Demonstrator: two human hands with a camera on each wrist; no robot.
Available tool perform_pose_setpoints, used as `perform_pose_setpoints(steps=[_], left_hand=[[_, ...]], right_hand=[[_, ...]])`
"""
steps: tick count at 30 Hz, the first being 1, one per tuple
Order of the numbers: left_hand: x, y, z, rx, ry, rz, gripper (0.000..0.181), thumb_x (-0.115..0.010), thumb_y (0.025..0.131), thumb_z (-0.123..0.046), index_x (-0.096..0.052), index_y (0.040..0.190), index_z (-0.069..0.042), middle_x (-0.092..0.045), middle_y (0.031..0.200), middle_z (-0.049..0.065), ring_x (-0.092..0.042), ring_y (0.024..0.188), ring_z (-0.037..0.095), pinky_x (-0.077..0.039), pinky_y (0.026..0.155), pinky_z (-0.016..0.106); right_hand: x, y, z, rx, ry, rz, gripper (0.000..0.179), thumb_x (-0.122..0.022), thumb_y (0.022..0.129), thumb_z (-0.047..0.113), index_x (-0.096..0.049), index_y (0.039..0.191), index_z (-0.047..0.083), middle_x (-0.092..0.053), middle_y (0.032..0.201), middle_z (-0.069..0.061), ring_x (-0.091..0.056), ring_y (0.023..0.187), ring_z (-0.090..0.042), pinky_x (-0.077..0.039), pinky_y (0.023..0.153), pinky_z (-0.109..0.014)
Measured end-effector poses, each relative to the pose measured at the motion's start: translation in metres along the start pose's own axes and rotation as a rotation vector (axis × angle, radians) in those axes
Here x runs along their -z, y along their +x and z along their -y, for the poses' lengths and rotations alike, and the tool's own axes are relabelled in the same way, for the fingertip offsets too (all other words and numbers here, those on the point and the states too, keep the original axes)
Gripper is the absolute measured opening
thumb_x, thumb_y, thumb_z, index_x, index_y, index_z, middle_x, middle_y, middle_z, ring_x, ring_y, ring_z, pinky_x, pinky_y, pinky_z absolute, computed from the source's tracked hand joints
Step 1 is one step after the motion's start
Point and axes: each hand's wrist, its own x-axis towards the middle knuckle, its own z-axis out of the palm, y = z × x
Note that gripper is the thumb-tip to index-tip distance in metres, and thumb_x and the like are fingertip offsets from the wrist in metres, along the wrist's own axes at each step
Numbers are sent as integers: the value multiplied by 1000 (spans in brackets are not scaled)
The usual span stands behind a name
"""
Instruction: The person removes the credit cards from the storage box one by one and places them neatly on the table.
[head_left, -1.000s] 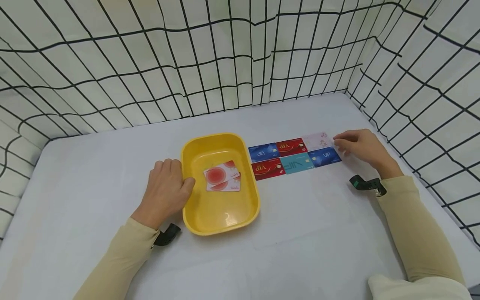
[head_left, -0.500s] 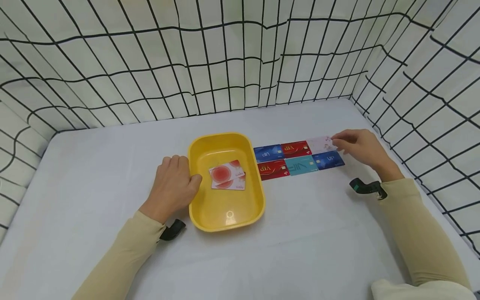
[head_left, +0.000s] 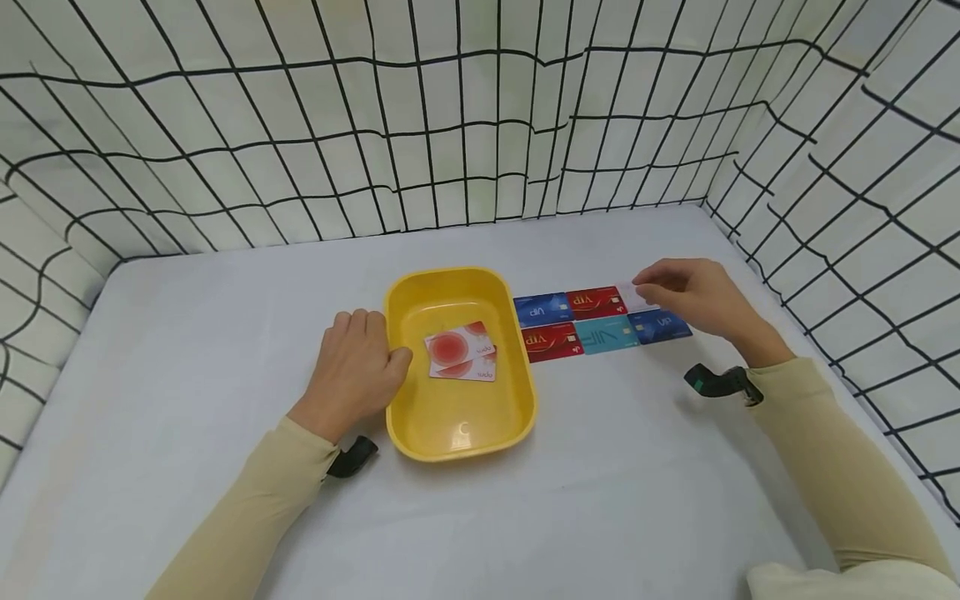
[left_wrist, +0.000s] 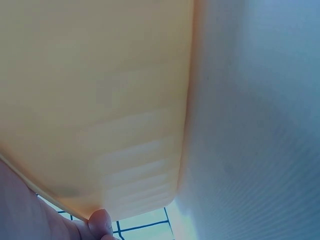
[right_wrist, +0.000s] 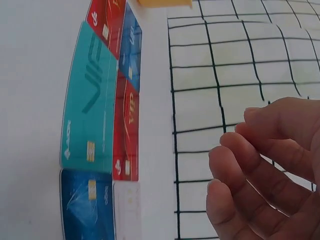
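My left hand (head_left: 354, 367) grips the left rim of a yellow plastic tray (head_left: 442, 425), thumb over the edge. In the left wrist view its fingertips (left_wrist: 101, 222) show at the tray's outer wall (left_wrist: 100, 100). Two overlapping white-and-red cards (head_left: 459, 348) lie inside. My right hand (head_left: 697, 300) is held over the right end of a two-row block of cards, loosely curled, with nothing between its fingers in the right wrist view. It partly covers a pale pink card (head_left: 630, 298) and a blue VIP card (head_left: 660, 326). Beside these lie a teal card (head_left: 606, 334) and a red VIP card (head_left: 596, 302).
Another blue card (head_left: 543, 310) and a red card (head_left: 553, 340) lie right against the tray's right side. White cloth (head_left: 600, 483) covers the table. Black wire grid panels (head_left: 465, 150) rise behind and at both sides.
My right hand has drawn back from the pale card's right edge and shifted left, over the cards. My left hand keeps its grip on the tray. The head view has shifted slightly.
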Motion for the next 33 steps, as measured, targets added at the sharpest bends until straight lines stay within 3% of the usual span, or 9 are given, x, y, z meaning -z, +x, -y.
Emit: perform_pose_setpoints(steps=[6, 14, 22, 24, 30, 33], left_hand=[[1, 0, 3, 3, 4, 8, 24, -46, 91, -23, -47, 88, 1, -43, 83, 15, -38, 85, 33, -29, 75, 38], [2, -1, 5, 3, -1, 8, 25, -46, 91, -23, -48, 88, 1, -44, 83, 15, -39, 86, 33, -29, 75, 38], [1, -2, 4, 17, -8, 29, 27, -45, 93, -25, -48, 92, 1, -44, 85, 14, -39, 89, 33, -30, 78, 40], [0, -2, 4, 12, -10, 22, 26, -46, 93, -25, -48, 91, 1, -44, 85, 14, -39, 89, 33, -30, 78, 40], [0, -2, 3, 4, -14, 11, 25, -46, 92, -25, -48, 90, 0, -44, 84, 14, -39, 87, 32, -30, 76, 39], [1, -2, 3, 0, -18, 6, 25, -46, 91, -25, -48, 89, 0, -43, 83, 14, -39, 86, 32, -30, 76, 38]], right_hand=[[-8, 2, 23, 56, -33, 7, 33, -65, 99, 35, -72, 125, 15, -74, 122, -12, -68, 107, -28, -55, 92, -43], [-17, 7, 53, 132, -46, 32, 27, -67, 98, 28, -73, 120, 14, -76, 117, -11, -71, 103, -27, -59, 90, -47], [-24, 17, 72, 270, -72, 36, 22, -71, 96, 23, -75, 116, 15, -77, 111, -5, -69, 100, -19, -54, 83, -21], [-26, 19, 76, 295, -71, 39, 21, -72, 95, 22, -75, 116, 15, -77, 110, -4, -69, 100, -18, -54, 82, -19], [-32, 23, 90, 341, -62, 57, 21, -72, 95, 21, -75, 115, 14, -76, 110, -4, -69, 100, -17, -61, 89, -38], [-35, 26, 95, 377, -64, 68, 22, -72, 96, 21, -75, 116, 13, -76, 111, -4, -68, 100, -18, -61, 91, -41]])
